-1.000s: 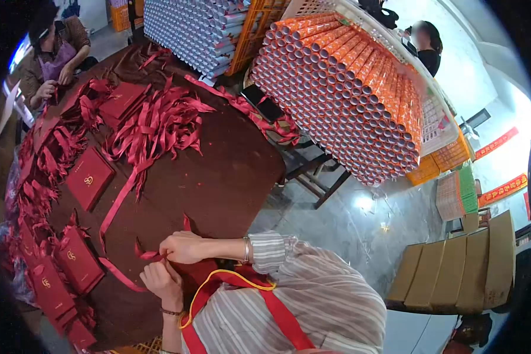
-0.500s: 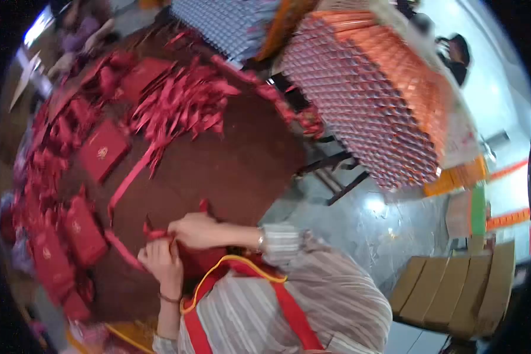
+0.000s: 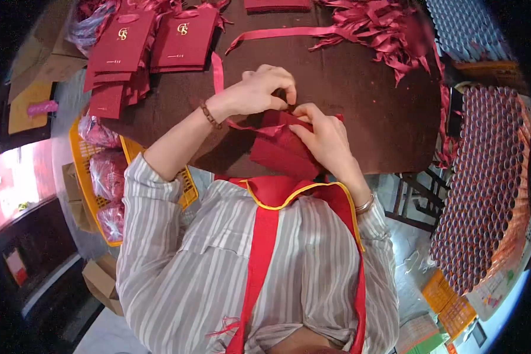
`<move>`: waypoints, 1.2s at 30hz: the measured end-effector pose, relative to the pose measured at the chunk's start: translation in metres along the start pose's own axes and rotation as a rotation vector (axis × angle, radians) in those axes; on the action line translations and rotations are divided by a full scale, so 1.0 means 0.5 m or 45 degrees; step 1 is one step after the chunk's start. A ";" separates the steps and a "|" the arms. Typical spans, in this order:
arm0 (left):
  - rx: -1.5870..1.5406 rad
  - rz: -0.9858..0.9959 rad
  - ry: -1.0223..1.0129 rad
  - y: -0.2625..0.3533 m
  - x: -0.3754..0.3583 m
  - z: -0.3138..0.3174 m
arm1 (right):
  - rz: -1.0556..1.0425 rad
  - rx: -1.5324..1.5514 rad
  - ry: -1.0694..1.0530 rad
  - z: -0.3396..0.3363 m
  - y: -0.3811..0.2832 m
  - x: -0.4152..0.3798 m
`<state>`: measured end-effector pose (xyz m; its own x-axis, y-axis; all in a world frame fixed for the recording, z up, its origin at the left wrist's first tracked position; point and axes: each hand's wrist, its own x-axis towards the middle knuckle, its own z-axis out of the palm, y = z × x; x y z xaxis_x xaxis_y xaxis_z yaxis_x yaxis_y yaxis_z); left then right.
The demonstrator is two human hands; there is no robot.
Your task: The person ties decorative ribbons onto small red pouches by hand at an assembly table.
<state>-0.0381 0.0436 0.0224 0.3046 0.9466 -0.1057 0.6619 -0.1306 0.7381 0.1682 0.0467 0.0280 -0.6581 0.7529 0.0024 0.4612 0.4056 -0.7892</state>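
Note:
A dark red paper bag or folder (image 3: 283, 154) lies tilted at the table's near edge, in front of my chest. My right hand (image 3: 327, 138) is closed on its upper right part, thumb on the front. Beside it, at the bag's top edge, my left hand (image 3: 256, 93) has thumb and fingers pinched together; what they hold is hidden. A red ribbon (image 3: 218, 74) runs down behind my left wrist, and a ribbon also crosses the top of the bag.
Stacked red bags with gold lettering (image 3: 121, 41) stand at the table's (image 3: 366, 130) back left. Another ribbon (image 3: 283, 32) and a ribbon heap (image 3: 377, 26) lie farther back. Yellow crates (image 3: 82, 153) hold wrapped bundles at left. Rows of small shiny items (image 3: 478, 177) are at right.
The view has turned and now faces the table more squarely. My hands have come close together at the bag, which shows more clearly now.

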 end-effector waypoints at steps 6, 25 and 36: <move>0.315 0.106 -0.241 -0.001 0.014 -0.007 | 0.028 -0.058 -0.055 0.000 -0.008 -0.003; 0.202 0.070 -1.053 -0.008 0.071 -0.008 | -0.088 -0.030 -0.106 0.001 -0.027 -0.018; -0.522 -0.146 -0.536 -0.034 0.079 0.041 | -0.117 0.070 -0.221 -0.004 -0.006 -0.018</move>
<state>-0.0233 0.0773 -0.0077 0.5475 0.7388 -0.3931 0.4141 0.1691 0.8944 0.1740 0.0395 0.0315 -0.7909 0.6115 -0.0260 0.3643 0.4362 -0.8228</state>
